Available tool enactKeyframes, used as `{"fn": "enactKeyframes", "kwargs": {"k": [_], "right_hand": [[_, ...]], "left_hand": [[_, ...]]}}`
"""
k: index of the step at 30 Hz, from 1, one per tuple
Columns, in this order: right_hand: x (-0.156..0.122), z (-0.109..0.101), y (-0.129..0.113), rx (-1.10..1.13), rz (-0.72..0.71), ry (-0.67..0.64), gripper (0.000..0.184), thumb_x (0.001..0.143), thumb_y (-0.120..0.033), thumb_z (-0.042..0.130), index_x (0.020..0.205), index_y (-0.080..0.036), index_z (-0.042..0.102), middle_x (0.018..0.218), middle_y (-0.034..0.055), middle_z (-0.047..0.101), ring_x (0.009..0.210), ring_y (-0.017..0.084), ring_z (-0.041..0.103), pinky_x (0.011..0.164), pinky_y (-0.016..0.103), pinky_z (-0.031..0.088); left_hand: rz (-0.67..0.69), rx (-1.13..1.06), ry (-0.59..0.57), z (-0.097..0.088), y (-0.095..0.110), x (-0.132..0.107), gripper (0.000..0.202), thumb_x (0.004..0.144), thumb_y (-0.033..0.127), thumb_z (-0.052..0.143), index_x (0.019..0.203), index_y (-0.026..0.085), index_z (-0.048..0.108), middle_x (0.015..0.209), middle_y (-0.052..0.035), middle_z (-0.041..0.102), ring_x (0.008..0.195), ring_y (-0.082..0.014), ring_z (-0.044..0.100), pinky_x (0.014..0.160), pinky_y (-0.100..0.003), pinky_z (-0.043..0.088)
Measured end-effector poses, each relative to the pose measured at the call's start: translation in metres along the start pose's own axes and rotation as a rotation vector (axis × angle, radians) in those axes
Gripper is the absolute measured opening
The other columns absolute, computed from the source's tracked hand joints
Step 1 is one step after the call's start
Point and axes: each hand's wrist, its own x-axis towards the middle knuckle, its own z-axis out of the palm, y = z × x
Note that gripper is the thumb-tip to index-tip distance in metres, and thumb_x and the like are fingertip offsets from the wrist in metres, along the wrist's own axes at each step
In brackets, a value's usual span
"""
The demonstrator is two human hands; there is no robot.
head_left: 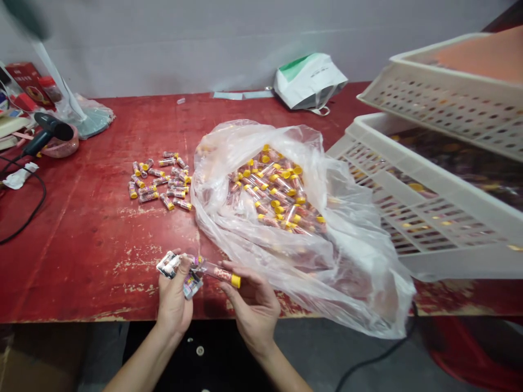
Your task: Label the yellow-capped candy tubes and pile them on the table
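My left hand [175,296] is closed on a small stack of printed stickers [180,270] at the table's near edge. My right hand [252,302] pinches a clear tube with a yellow cap [220,273], its open end against the stickers. Just beyond my hands lies a big clear plastic bag [327,256] full of yellow-capped tubes [278,193]. A loose pile of the same tubes [161,182] lies on the red table [90,239] to the left of the bag.
Two stacked white perforated crates [433,179] stand at the right. A white and green bag [308,81] lies at the back. A black handheld device with a cord [44,133], a pink roll and red boxes sit at the far left.
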Motion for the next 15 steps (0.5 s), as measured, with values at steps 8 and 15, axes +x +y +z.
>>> {"fn": "enactKeyframes", "kwargs": {"k": [8, 15], "right_hand": [[0.0, -0.013, 0.002, 0.095, 0.166, 0.045, 0.023, 0.082, -0.017, 0.072, 0.104, -0.024, 0.067, 0.106, 0.0075, 0.074, 0.095, 0.02, 0.072, 0.083, 0.033, 0.059], [0.003, -0.014, -0.001, 0.117, 0.143, -0.03, 0.024, 0.082, -0.017, 0.073, 0.104, -0.025, 0.068, 0.103, 0.0063, 0.075, 0.094, 0.019, 0.073, 0.08, 0.029, 0.06]], "left_hand": [[-0.002, -0.002, 0.096, 0.001, 0.001, 0.008, 0.046, 0.051, 0.024, 0.091, 0.086, 0.018, 0.062, 0.072, 0.0047, 0.068, 0.059, -0.0101, 0.064, 0.059, -0.022, 0.05], [-0.024, 0.023, 0.094, 0.004, -0.001, 0.008, 0.047, 0.047, 0.026, 0.093, 0.08, 0.016, 0.062, 0.07, 0.0043, 0.067, 0.059, -0.0089, 0.062, 0.058, -0.02, 0.05]]}}
